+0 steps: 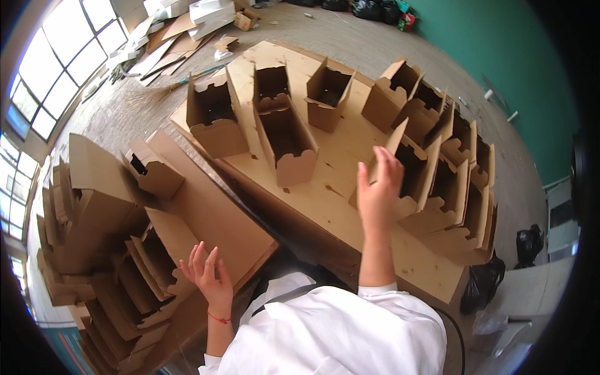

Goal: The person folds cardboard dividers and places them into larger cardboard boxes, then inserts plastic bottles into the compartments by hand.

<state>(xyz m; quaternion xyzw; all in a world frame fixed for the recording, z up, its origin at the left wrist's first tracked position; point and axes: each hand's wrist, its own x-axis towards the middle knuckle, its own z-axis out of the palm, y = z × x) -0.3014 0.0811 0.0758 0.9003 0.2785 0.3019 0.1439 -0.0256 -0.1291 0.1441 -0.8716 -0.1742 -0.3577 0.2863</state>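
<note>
My right hand (380,187) is over the worktable at the near left edge of a group of open cardboard boxes. Its thumb stands apart from its fingers, and nothing shows between them. Right beside it is an open-topped brown cardboard box (410,205) with notched edges; whether the hand touches it I cannot tell. My left hand (209,275) hovers with spread fingers and holds nothing, a red cord round its wrist. Closest to it are several open cardboard boxes (159,250) on a cardboard-topped surface (231,219) at the left.
Several open boxes stand apart on the wooden tabletop (325,197), among them a front one (297,167). A tall carton (100,165) rises at the left. Scrap cardboard (181,47) and a broom (150,94) lie beyond. Black bags (484,284) are at the right.
</note>
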